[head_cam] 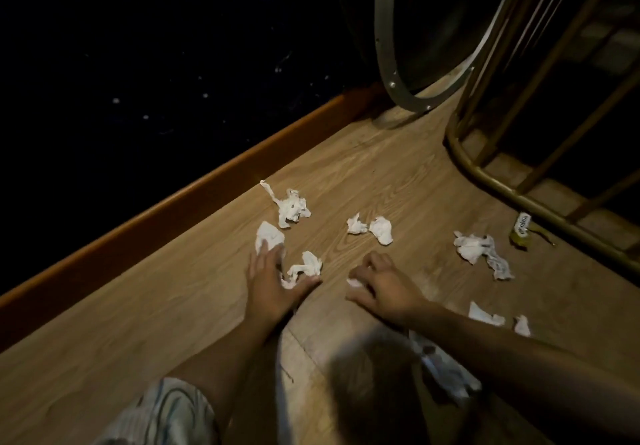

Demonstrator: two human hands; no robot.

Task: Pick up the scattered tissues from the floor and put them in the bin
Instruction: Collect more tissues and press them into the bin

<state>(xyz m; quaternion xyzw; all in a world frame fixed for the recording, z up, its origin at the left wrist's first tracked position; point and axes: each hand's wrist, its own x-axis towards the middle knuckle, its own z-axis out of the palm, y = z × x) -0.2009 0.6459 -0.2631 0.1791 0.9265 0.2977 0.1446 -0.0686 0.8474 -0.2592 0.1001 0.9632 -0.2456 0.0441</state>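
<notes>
Several crumpled white tissues lie scattered on the wooden floor (398,185). My left hand (273,282) is spread flat on the floor, its fingertips touching one tissue (268,235) and another tissue (306,264) lying between thumb and fingers. My right hand (384,287) is curled over a small white tissue scrap (354,282) at its fingertips. Farther off lie a long twisted tissue (291,206), a pair of small tissues (375,228), a larger tissue (481,252) to the right, and two scraps (485,316) near my right forearm. No bin is in view.
A wooden skirting board (194,195) runs diagonally along a dark wall on the left. A round metal hoop (393,74) leans at the back. A brass-coloured metal frame (502,181) stands at the right, with a small wrapper (521,230) beside it.
</notes>
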